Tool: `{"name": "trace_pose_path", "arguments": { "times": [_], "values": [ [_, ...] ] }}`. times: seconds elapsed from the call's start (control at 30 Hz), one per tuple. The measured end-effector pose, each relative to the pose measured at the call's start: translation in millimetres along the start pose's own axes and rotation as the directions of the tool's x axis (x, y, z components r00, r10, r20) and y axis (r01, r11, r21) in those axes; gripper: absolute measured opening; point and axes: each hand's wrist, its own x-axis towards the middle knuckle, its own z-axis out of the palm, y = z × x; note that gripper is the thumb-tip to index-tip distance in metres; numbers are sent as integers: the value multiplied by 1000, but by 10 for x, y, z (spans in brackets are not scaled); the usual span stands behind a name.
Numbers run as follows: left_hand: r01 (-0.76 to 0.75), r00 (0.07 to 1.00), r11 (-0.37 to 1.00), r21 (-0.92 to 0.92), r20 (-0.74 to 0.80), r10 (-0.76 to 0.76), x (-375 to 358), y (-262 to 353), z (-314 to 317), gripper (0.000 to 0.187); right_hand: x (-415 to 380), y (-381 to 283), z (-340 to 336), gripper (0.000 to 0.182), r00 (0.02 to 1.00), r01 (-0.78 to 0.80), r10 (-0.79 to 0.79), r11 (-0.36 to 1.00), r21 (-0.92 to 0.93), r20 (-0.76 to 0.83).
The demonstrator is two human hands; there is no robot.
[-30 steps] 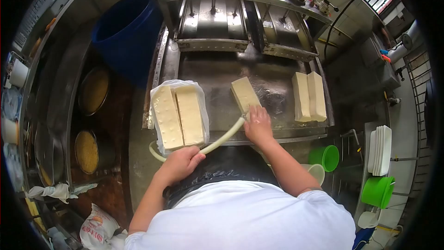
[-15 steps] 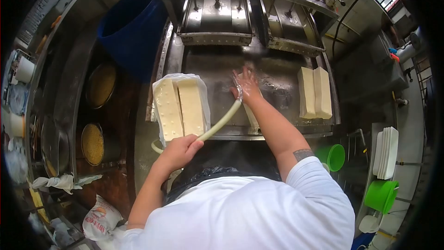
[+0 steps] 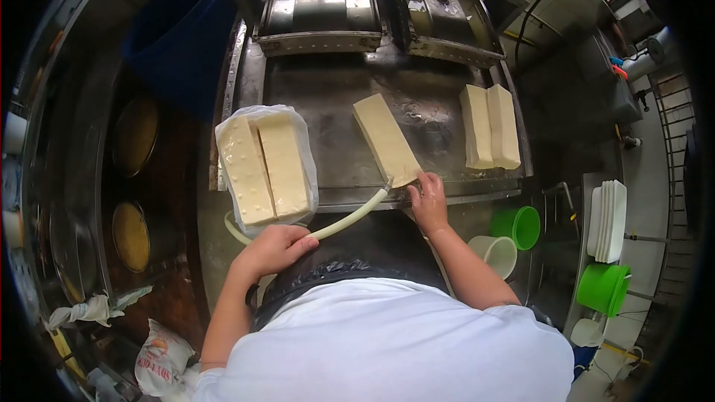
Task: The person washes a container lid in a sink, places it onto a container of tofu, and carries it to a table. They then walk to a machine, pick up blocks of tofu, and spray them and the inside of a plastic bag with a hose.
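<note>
My left hand (image 3: 274,251) is wrapped round a pale hose (image 3: 350,217), whose end lies at the near end of a cream-coloured block (image 3: 387,140). That block rests slightly tilted on the metal table (image 3: 328,97). At its near right corner is my right hand (image 3: 427,201), its fingers touching the block and slightly apart. Two more blocks (image 3: 284,164) lie side by side on a white cloth or plastic sheet (image 3: 311,150) at the left. Another pair of blocks (image 3: 491,126) stands at the table's right.
Metal press trays (image 3: 320,43) span the table's far side. A large blue barrel (image 3: 175,45) stands at the far left, with round containers (image 3: 132,237) nearer. Right of the table are green buckets (image 3: 526,228), a whitish bucket (image 3: 494,254) and stacked white trays (image 3: 607,222).
My right hand has moved back from the middle block's far end to its near corner, uncovering the block. The hose end has come nearer too. The whole view has shifted slightly.
</note>
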Motion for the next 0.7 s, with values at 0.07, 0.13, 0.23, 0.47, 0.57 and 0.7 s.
{"name": "trace_pose_path", "arguments": {
  "times": [0.07,0.13,0.23,0.47,0.57,0.7],
  "values": [
    [8,1000,1000,19,11,-8,11,5,-9,40,39,-55,-47,39,1000,5,-5,1000,-13,-11],
    [-7,999,999,33,32,6,37,-7,-9,40,107,-114,-54,25,996,82,-82,996,-19,-31],
    [14,998,999,40,61,-16,50,8,-12,40,139,-98,40,21,991,121,-126,988,98,44],
    [-4,998,999,52,70,0,44,34,-43,40,312,-305,110,18,986,-127,116,988,-87,-116],
    [-24,998,998,66,65,20,35,31,-58,39,317,-289,204,20,986,-166,164,984,-62,-31],
    [-18,998,997,71,69,13,31,4,-46,38,224,-500,265,15,979,-199,202,977,-69,31]
  ]
}}
